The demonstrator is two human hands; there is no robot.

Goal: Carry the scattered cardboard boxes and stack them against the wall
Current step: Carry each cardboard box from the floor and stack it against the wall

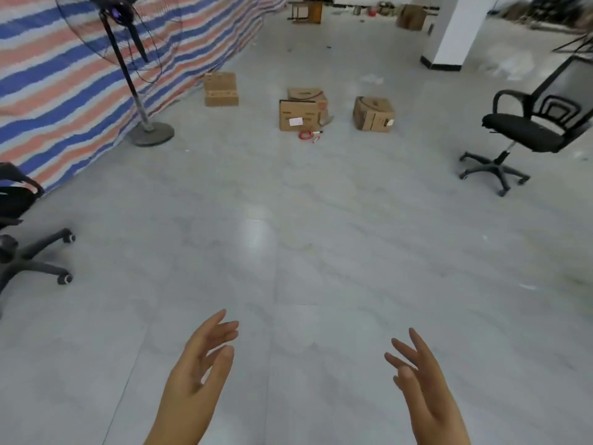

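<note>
Several brown cardboard boxes lie on the grey tiled floor ahead. One box stands against the striped tarp wall. A box with a white label sits mid-floor, another box just behind it. To the right stands a box on its own. A further box sits far back. My left hand and my right hand are held out low in front of me, fingers relaxed and spread, holding nothing, far from the boxes.
A pedestal fan stands by the tarp wall on the left. One black office chair is at the right, another chair at the left edge. A red cord lies before the labelled box. A white pillar rises at back right.
</note>
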